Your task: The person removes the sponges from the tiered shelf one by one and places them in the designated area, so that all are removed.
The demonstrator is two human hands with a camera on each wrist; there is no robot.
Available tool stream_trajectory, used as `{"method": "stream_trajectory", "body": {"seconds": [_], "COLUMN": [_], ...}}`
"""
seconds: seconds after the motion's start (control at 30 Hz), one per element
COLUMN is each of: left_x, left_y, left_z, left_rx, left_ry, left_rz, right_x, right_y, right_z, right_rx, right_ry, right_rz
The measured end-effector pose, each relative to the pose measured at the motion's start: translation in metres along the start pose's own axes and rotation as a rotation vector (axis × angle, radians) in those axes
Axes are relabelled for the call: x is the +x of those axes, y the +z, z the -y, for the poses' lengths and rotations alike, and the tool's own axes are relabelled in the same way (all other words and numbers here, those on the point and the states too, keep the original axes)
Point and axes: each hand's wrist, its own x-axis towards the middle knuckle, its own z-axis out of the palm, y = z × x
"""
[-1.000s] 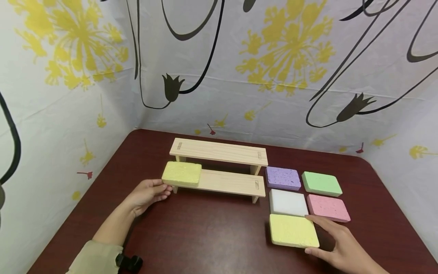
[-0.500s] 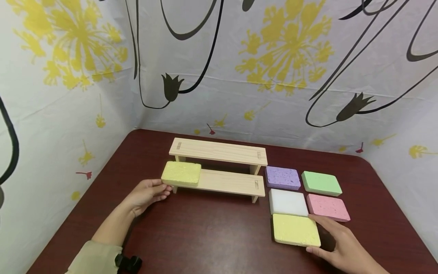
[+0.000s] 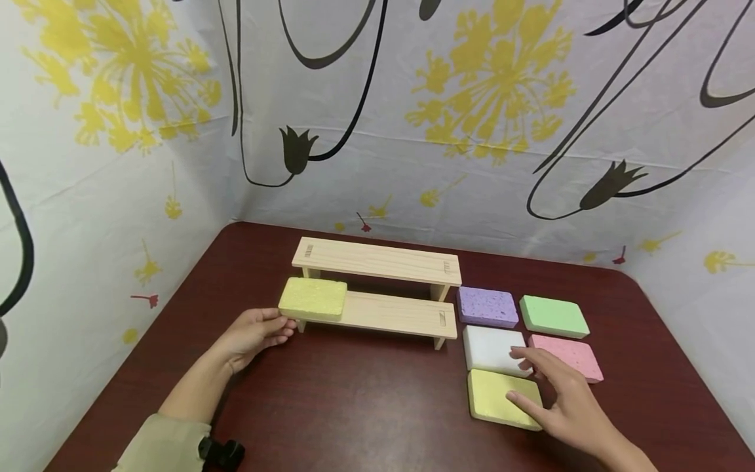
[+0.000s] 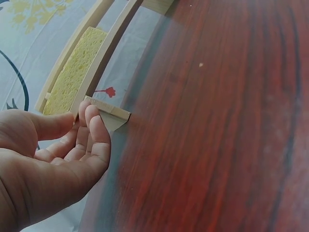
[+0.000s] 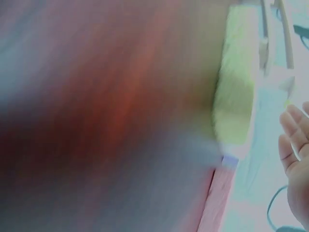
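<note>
At the left end of the lower step of a two-tier wooden shelf (image 3: 401, 314), my left hand (image 3: 259, 335) pinches the step's corner between thumb and fingers. A yellow sponge (image 3: 313, 298) lies on that step, just above the thumb. My right hand (image 3: 563, 396) hovers with parted fingers over a second yellow sponge (image 3: 495, 400), which lies on the table. Its fingers partly cover a white sponge (image 3: 492, 349) and a pink sponge (image 3: 575, 356). The right wrist view is blurred, but the hand (image 5: 297, 145) appears apart from the yellow sponge (image 5: 236, 82).
Behind the white and pink sponges lie a purple sponge (image 3: 487, 307) and a green sponge (image 3: 554, 316). The upper wooden step (image 3: 377, 259) stands behind the lower one. A patterned cloth (image 3: 377, 177) encloses the dark red table (image 3: 354, 406) at the back and sides.
My right hand has let go of the nearer yellow sponge and lifted off it, after a slight shift of the sponge to the right. The left hand has stayed in place.
</note>
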Motion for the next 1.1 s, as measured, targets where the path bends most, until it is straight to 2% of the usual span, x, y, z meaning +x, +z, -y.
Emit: {"method": "stream_trajectory", "body": {"seconds": [0.17,0.37,0.63,1.1], "left_x": [0.000,0.001,0.000,0.000], "left_y": [0.000,0.000,0.001,0.000], "left_z": [0.000,0.002,0.005,0.006], "left_rx": [-0.001,-0.016,-0.030,-0.052], "left_ry": [0.001,0.006,0.021,0.013], "left_rz": [-0.002,-0.017,-0.027,-0.025], "right_x": [0.021,0.045,0.070,0.115], "right_y": [0.014,0.028,0.037,0.060], "right_z": [0.012,0.021,0.030,0.048], "right_rx": [0.050,0.058,0.091,0.166], "right_ry": [0.000,-0.026,-0.040,-0.086], "right_rz": [-0.020,-0.055,-0.067,-0.036]}}
